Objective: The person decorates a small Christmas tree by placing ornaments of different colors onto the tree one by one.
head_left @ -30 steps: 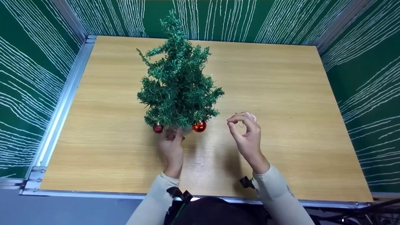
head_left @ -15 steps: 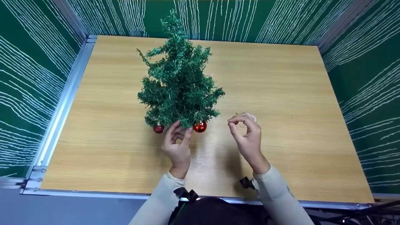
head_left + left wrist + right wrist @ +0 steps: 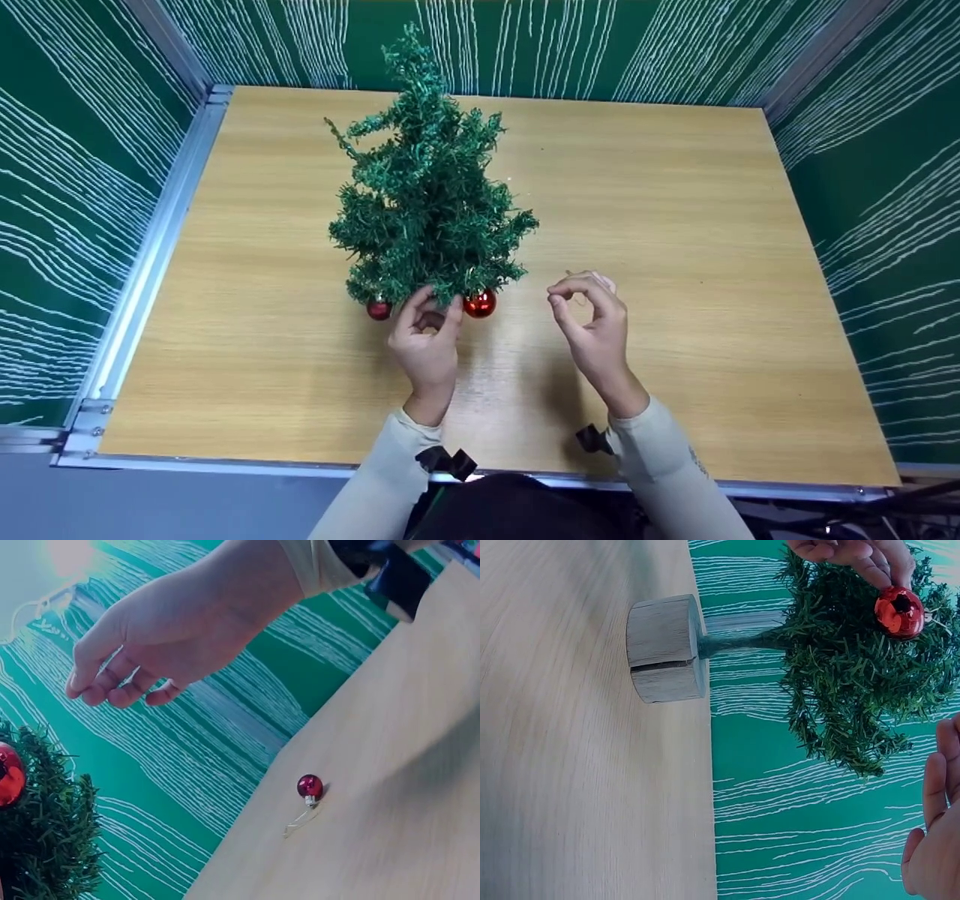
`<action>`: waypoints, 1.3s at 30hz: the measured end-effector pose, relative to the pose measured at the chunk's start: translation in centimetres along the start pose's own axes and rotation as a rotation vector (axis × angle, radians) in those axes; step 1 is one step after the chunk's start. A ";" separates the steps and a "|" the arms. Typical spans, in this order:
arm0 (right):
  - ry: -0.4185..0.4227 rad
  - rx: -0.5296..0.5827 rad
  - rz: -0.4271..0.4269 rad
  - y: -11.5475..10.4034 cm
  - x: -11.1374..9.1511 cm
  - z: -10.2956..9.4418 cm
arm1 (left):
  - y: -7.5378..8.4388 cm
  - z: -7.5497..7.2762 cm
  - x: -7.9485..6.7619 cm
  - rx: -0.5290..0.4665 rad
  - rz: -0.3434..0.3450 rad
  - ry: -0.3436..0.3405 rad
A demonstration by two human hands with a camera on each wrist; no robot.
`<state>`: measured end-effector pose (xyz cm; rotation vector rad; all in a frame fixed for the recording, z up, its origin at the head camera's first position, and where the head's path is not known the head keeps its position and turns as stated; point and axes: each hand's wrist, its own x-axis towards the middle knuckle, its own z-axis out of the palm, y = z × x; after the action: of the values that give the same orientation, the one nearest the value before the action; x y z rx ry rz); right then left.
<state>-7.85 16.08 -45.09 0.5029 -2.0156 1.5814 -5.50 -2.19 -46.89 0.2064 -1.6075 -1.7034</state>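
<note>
A small green artificial Christmas tree (image 3: 427,195) stands left of the middle of the table. Beneath its lowest front branches my left hand (image 3: 426,352) reaches up, thumb and index finger apart. Its thumb is close beside a shiny red bauble (image 3: 480,303); whether they touch is unclear. A darker red bauble (image 3: 379,308) hangs to its left. My right hand (image 3: 598,330) hovers right of the tree, fingers loosely curved, thumb and index tips close together; nothing shows in it in the left wrist view. Below it a red bauble (image 3: 310,786) with a gold loop lies on the table.
The tree's round, cracked wooden base (image 3: 664,651) rests on the wooden table (image 3: 697,315). Green panels with white streaks (image 3: 555,49) and metal rails enclose the sides and back. In the head view, my right hand mostly hides the bauble lying on the table.
My left hand has come up from the tree's base to the lower front branches, shifting slightly right. My right hand keeps its place, and the tree has barely moved.
</note>
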 end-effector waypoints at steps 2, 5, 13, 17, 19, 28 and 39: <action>0.000 -0.003 0.001 0.0 0.0 0.0 | 0.2 0.0 0.1 -0.004 -0.005 -0.011; -0.002 0.002 0.001 0.1 0.0 0.0 | 0.3 0.1 0.3 -0.002 -0.002 -0.022; -0.007 -0.019 0.012 -0.1 0.0 -0.2 | 0.6 0.0 1.0 0.045 -0.002 -0.015; -0.009 -0.028 0.017 -0.2 0.1 -0.1 | 0.6 -0.1 1.2 0.060 -0.004 -0.014; -0.007 -0.028 0.014 -0.2 0.1 -0.1 | 0.6 -0.1 1.2 0.064 -0.004 -0.014; -0.004 -0.031 0.004 -0.1 0.2 -0.2 | 0.7 -0.3 1.3 0.049 -0.043 -0.004; 0.012 -0.082 0.070 -0.6 0.4 -0.9 | 0.7 -1.0 1.8 0.048 -0.076 0.036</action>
<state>-7.70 16.77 -44.21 0.3951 -2.1006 1.5315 -5.92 -4.00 -45.78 0.3237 -1.6338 -1.7096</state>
